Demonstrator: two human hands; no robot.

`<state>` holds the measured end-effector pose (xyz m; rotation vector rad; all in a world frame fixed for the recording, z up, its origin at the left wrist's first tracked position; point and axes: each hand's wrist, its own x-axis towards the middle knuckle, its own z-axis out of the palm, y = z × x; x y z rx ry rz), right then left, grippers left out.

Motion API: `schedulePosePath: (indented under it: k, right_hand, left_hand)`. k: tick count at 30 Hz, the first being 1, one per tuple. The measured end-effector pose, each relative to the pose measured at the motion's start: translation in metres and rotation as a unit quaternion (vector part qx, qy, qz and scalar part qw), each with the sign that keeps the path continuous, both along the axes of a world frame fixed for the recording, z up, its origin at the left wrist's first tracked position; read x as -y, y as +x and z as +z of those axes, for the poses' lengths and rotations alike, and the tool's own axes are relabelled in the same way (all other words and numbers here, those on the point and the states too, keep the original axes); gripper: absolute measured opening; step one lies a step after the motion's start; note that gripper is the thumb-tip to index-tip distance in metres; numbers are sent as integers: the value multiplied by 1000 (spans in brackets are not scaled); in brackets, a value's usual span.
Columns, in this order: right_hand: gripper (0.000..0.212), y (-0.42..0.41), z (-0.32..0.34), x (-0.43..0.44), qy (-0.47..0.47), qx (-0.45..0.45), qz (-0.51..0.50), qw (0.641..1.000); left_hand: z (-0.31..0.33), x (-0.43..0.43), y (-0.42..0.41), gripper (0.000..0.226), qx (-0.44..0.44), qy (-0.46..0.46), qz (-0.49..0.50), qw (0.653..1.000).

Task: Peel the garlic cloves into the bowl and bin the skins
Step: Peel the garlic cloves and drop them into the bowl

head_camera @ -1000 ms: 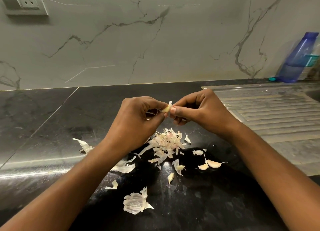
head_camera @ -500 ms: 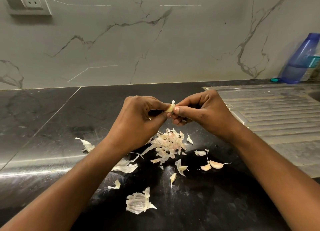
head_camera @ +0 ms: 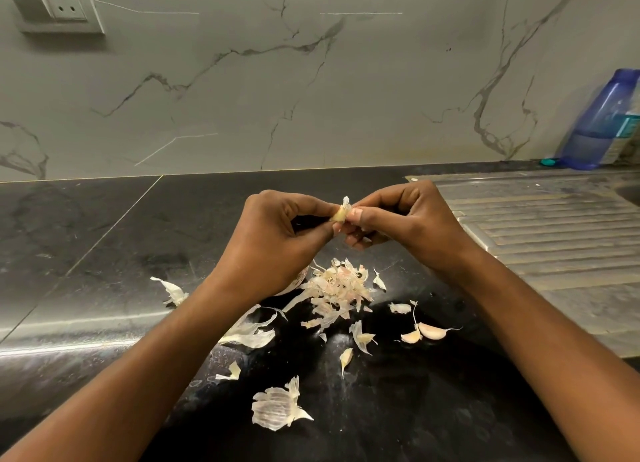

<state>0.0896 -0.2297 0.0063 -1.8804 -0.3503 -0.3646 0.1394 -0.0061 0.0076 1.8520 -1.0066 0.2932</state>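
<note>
Though the bottle label blurs, the left hand and right hand pinch one garlic clove.

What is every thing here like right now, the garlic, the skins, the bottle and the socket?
Garlic clove, partly peeled, skin flap sticking up, held above the counter.
Left hand, pinches the clove.
Right hand, pinches the clove's other end.
Skins, loose, scattered on the counter.
Two cloves, unpeeled, lying on the counter.
Blue bottle, upright by the wall.
Socket, nothing plugged in.
</note>
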Motion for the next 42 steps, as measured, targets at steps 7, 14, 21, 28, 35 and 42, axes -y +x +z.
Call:
schedulePosePath:
  k: [7,14,21,28,35,42]
  right_hand:
    - [14,0,-2,-3,-4,14,-17,1000]
    - [8,0,-2,-5,21,36,-21,999]
    - [10,1,-3,-6,30,45,-36,998]
    - [15,1,-2,-9,-35,52,-31,998]
    - [13,0,-1,-9,-39,53,-27,997]
    - [25,1,-2,-10,-53,60,-20,997]
  left_hand:
    - [-1,-1,-1,24,20,7,7,1000]
    - [0,2,1,25,-66,-36,-28,997]
    - [3,2,-2,28,-183,-61,-66,979]
    - [9,0,-4,32,-343,-90,-81,931]
    - [13,-1,-7,34,-340,-86,-74,934]
    - [16,-2,-11,26,-332,-76,-75,937]
